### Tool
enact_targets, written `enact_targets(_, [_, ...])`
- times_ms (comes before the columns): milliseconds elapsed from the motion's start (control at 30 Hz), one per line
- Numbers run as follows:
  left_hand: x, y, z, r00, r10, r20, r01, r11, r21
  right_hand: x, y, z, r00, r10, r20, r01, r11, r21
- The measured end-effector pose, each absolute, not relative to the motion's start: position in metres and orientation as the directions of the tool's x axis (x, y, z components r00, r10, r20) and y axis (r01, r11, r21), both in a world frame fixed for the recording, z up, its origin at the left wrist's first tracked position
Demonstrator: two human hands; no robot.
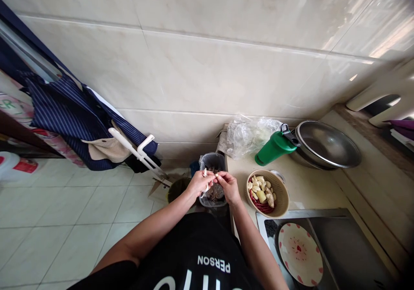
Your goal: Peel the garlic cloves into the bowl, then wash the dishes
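Note:
Over a lined bin (pixel 221 163), my left hand (pixel 201 183) and my right hand (pixel 229 187) meet at the fingertips. Pinched between them is a small pale piece, seemingly a garlic clove (pixel 216 176). A thin white strip (pixel 205 172), perhaps garlic stalk or skin, pokes out of my left hand's closed fingers. The fingers of my right hand are closed too, thumb and forefinger at the clove. To the right, a beige basket (pixel 284 199) on the counter holds several peeled garlic cloves (pixel 255 186), ginger (pixel 269 197) and red chillies (pixel 263 207).
Behind the basket are a green bottle (pixel 273 148), clear plastic bags (pixel 241 135) and a metal bowl (pixel 328 143). A patterned plate (pixel 300 253) sits on the stove at right. A white folding frame (pixel 142 154) and hanging striped aprons (pixel 64 113) are at left.

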State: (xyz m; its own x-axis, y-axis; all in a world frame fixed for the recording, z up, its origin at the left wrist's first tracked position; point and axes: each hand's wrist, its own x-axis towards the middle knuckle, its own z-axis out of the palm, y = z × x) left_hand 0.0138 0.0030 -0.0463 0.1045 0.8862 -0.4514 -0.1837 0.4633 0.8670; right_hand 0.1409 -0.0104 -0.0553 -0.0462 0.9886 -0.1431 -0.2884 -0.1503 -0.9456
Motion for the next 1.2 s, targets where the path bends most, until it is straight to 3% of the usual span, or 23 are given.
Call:
enact_targets(300, [0.014, 0.003, -0.054, 0.058, 0.895, -0.442, 0.079, 0.437, 0.896, 0.141, -0.006, -0.049, 0.032, 0.979, -0.2, -0.487, -0.16, -0.859])
enact_targets(500, [0.015, 0.002, -0.042, 0.145, 0.92, -0.363, 0.134, 0.345, 0.929, 0.151, -0.004, -0.055, 0.015, 0.984, -0.177, -0.37, -0.159, -0.915])
enact_targets(667, [0.019, 0.0, -0.032, 0.276, 0.889, -0.367, 0.063, 0.364, 0.929, 0.148, -0.007, -0.056, 0.019, 0.995, -0.101, -0.281, -0.091, -0.955])
enact_targets(900, [0.016, 0.002, -0.037, 0.23, 0.903, -0.362, 0.08, 0.353, 0.932, 0.149, -0.007, -0.053, -0.005, 0.997, -0.077, -0.256, -0.076, -0.964])
enact_targets(1067, [0.015, 0.003, -0.039, 0.182, 0.924, -0.337, 0.138, 0.315, 0.939, 0.145, -0.009, -0.051, -0.019, 0.989, -0.146, -0.362, -0.143, -0.921])
enact_targets(1200, [0.017, 0.001, -0.04, 0.215, 0.932, -0.293, 0.234, 0.243, 0.942, 0.139, -0.011, -0.052, -0.052, 0.968, -0.246, -0.555, -0.233, -0.799])
